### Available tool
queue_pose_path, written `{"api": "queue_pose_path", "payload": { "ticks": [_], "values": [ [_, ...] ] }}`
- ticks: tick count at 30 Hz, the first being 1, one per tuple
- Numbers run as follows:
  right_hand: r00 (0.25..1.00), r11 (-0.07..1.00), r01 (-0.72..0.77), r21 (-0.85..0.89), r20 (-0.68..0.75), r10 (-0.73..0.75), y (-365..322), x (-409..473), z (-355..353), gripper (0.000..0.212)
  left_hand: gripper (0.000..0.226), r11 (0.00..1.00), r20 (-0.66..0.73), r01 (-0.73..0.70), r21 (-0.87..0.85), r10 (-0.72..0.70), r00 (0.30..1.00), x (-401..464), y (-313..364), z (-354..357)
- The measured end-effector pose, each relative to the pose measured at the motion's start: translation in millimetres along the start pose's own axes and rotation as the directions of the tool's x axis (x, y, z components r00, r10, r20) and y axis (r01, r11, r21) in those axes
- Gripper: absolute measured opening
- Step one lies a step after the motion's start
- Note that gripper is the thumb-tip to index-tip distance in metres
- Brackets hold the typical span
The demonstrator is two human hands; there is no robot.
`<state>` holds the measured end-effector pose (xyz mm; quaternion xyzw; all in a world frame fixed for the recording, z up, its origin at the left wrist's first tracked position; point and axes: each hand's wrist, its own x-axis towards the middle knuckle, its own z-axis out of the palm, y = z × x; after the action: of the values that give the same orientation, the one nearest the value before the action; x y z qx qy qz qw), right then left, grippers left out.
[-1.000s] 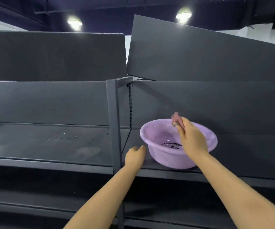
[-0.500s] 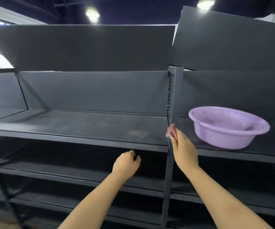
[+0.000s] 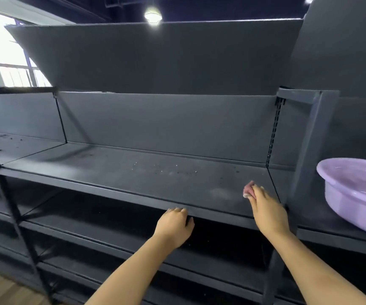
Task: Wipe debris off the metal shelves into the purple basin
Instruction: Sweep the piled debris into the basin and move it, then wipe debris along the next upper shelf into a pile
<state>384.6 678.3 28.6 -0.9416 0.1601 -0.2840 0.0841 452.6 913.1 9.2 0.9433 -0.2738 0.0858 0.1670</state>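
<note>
A dark grey metal shelf (image 3: 116, 172) runs across the middle, with small pale and dark crumbs of debris (image 3: 166, 169) scattered on it. My right hand (image 3: 265, 210) holds a small pink cloth (image 3: 248, 188) just above the shelf's right end. My left hand (image 3: 174, 225) hangs with curled fingers in front of the shelf's front edge and holds nothing. The purple basin (image 3: 353, 194) stands on the neighbouring shelf at the far right, cut off by the frame edge.
A grey upright post (image 3: 305, 155) separates the shelf from the basin's bay. A black upright (image 3: 8, 194) stands at the left. Lower shelves (image 3: 111, 234) run beneath. More debris (image 3: 12, 139) lies on the far-left shelf. A tilted grey panel (image 3: 155, 56) hangs above.
The view has swung left, so the basin has slid from the middle to the right edge. My right hand has left the basin with the cloth and now sits over the middle shelf.
</note>
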Motion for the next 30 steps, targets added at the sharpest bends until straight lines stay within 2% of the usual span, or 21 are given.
{"api": "queue_pose_path", "payload": {
  "ticks": [2, 4, 6, 9, 11, 12, 15, 18, 19, 24, 27, 30],
  "values": [
    [0.991, 0.997, -0.067, -0.045, 0.115, 0.071, 3.1, 12.6, 15.3, 0.037, 0.033, 0.997, -0.009, -0.057, 0.048, 0.057, 0.998, 23.9, -9.4, 2.7],
    [0.949, 0.991, -0.130, -0.035, 0.286, 0.134, 7.9, 24.3, 34.7, 0.048, 0.040, 0.990, 0.021, -0.101, 0.099, 0.100, 0.995, 47.2, -15.0, 6.4],
    [0.900, 0.991, -0.132, -0.016, 0.416, 0.126, 11.0, 33.1, 49.4, 0.062, 0.045, 0.973, 0.074, -0.160, 0.166, 0.150, 0.986, 64.2, -17.4, 11.4],
    [0.885, 0.996, -0.091, -0.018, 0.456, 0.089, 16.5, 43.7, 45.7, 0.065, 0.050, 0.943, 0.122, -0.250, 0.219, 0.228, 0.966, 81.4, -23.0, 20.8],
    [0.886, 0.998, -0.054, -0.033, 0.459, 0.063, 23.5, 48.6, 41.4, 0.082, 0.060, 0.928, 0.145, -0.287, 0.240, 0.258, 0.955, 90.7, -29.8, 25.8],
    [0.881, 0.998, -0.053, -0.034, 0.468, 0.063, 27.3, 49.6, 42.9, 0.086, 0.071, 0.919, 0.152, -0.303, 0.253, 0.272, 0.950, 95.1, -34.1, 27.4],
    [0.871, 0.990, -0.116, -0.079, 0.470, 0.140, 28.5, 48.7, 54.4, 0.076, 0.113, 0.898, 0.196, -0.364, 0.248, 0.321, 0.926, 110.2, -53.4, 27.2],
    [0.861, 0.982, -0.117, -0.147, 0.478, 0.174, 18.3, 51.8, 62.6, 0.105, 0.126, 0.888, 0.226, -0.392, 0.240, 0.341, 0.912, 127.4, -81.2, 25.2],
    [0.858, 0.978, -0.138, -0.158, 0.475, 0.198, 15.0, 54.7, 66.2, 0.106, 0.127, 0.889, 0.239, -0.399, 0.225, 0.347, 0.907, 131.1, -90.6, 25.4],
    [0.887, 0.947, -0.246, -0.208, 0.344, 0.307, -18.0, 70.1, 96.2, 0.061, 0.134, 0.917, 0.235, -0.373, 0.143, 0.335, 0.913, 141.2, -111.8, 36.2],
    [0.899, 0.953, -0.258, -0.160, 0.320, 0.298, -55.2, 86.0, 113.8, 0.052, 0.132, 0.914, 0.222, -0.389, 0.121, 0.357, 0.908, 141.9, -113.3, 38.1],
    [0.911, 0.966, -0.232, -0.115, 0.322, 0.257, -95.2, 101.7, 134.6, 0.049, 0.116, 0.915, 0.208, -0.391, 0.098, 0.365, 0.908, 142.7, -114.2, 37.2]
  ]
}}
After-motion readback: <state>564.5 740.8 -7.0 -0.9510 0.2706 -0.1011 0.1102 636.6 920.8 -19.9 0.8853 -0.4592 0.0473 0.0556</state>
